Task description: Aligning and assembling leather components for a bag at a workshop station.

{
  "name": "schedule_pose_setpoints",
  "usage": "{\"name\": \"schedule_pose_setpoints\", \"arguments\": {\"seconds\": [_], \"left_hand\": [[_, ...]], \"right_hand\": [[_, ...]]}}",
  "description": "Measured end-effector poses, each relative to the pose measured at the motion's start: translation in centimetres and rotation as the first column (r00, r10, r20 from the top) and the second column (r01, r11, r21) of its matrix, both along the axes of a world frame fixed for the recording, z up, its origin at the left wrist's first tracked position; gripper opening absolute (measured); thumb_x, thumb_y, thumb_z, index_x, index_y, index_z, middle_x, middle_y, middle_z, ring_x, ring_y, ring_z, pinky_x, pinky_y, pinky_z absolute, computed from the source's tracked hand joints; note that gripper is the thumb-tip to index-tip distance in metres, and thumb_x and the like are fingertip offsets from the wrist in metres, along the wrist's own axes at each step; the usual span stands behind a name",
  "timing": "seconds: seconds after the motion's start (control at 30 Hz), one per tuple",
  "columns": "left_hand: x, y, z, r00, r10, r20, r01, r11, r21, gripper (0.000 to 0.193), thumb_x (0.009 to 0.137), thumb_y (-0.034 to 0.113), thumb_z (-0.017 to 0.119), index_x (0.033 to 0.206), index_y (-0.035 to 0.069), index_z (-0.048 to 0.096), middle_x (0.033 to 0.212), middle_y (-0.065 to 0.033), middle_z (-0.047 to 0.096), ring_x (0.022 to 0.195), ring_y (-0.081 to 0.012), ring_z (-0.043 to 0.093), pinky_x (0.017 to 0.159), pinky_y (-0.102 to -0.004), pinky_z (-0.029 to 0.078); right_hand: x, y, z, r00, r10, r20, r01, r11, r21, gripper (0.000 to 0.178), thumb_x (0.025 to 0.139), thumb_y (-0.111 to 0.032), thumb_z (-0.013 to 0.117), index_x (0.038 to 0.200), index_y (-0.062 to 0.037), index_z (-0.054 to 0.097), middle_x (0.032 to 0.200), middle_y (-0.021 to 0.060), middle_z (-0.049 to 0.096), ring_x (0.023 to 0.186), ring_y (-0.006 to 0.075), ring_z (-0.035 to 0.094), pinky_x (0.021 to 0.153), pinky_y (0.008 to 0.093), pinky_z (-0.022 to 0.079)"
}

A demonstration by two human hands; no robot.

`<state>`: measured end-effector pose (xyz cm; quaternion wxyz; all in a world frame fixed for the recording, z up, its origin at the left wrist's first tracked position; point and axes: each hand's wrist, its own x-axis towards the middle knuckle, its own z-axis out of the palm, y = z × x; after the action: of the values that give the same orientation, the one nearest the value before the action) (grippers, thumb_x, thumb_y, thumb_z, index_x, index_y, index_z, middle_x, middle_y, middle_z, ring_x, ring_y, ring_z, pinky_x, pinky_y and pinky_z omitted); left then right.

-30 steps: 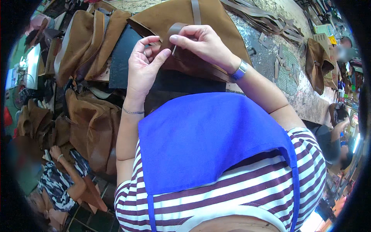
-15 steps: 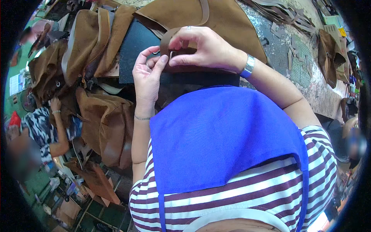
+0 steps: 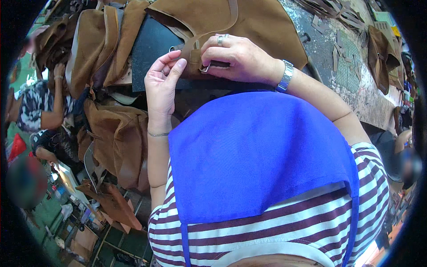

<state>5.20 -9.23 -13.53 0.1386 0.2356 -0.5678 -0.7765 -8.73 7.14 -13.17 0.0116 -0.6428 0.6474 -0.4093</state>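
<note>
A brown leather bag [image 3: 262, 26] lies on the bench before me, with a narrow brown strap [image 3: 222, 27] running across it to my hands. My right hand [image 3: 242, 58] is curled over the bag's near edge, fingers closed on a small silver metal loop [image 3: 205, 68]. Just left of it, my left hand [image 3: 163, 82] has its thumb and fingertips drawn together beside the strap's folded end [image 3: 194, 62]. What that pinch holds, if anything, is hidden. A metal ring [image 3: 172, 49] shows beyond my left fingers.
Several brown leather bags [image 3: 91, 44] hang or lie along the left. Leather strips [image 3: 333, 15] and scraps lie on the worn bench at right, near another brown bag [image 3: 378, 60]. Co-workers are at left, one in a patterned shirt [image 3: 33, 107]; another sits far right.
My hands have moved slightly apart. The right one has turned, back upward, over the bag's edge with the metal loop. At left, a co-worker's arm has moved up.
</note>
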Motion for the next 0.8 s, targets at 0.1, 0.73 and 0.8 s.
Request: {"name": "schedule_pose_setpoints", "arguments": {"seconds": [0.1, 0.73, 0.8], "left_hand": [[0.3, -0.4, 0.3, 0.999, -0.036, 0.024, 0.037, 0.999, -0.019, 0.027, 0.083, 0.0, 0.068, 0.109, -0.002, 0.059, 0.093, -0.0067, 0.066, 0.083, -0.0092, 0.062, 0.081, -0.0211, 0.049], [-0.1, 0.5, 0.8, 1.0, 0.024, -0.003, -0.024, 0.997, -0.08, 0.039, 0.08, -0.001, 0.072, 0.115, -0.001, 0.054, 0.093, -0.0079, 0.066, 0.083, -0.0084, 0.061, 0.078, -0.0199, 0.05], [0.0, 0.5, 0.8, 1.0, -0.002, 0.005, 0.003, 0.998, -0.055, 0.04, 0.08, -0.002, 0.071, 0.116, -0.001, 0.053, 0.092, -0.008, 0.066, 0.083, -0.0087, 0.062, 0.079, -0.0202, 0.05]], "right_hand": [[-0.1, -0.2, 1.1, 0.997, 0.038, 0.062, -0.044, 0.994, 0.098, 0.019, 0.078, -0.019, 0.073, 0.087, -0.0087, 0.06, 0.096, 0.0051, 0.06, 0.088, 0.0248, 0.06, 0.075, 0.0348, 0.05], [-6.7, -6.8, 6.8, 0.825, 0.14, 0.547, -0.511, 0.598, 0.617, 0.025, 0.083, -0.024, 0.067, 0.092, -0.001, 0.068, 0.079, 0.0043, 0.067, 0.073, 0.0118, 0.06, 0.067, 0.026, 0.047], [-7.0, -6.5, 6.6, 0.801, 0.15, 0.579, -0.535, 0.611, 0.583, 0.024, 0.082, -0.023, 0.068, 0.092, -0.0007, 0.068, 0.08, 0.0046, 0.068, 0.074, 0.0118, 0.06, 0.068, 0.0258, 0.047]]}}
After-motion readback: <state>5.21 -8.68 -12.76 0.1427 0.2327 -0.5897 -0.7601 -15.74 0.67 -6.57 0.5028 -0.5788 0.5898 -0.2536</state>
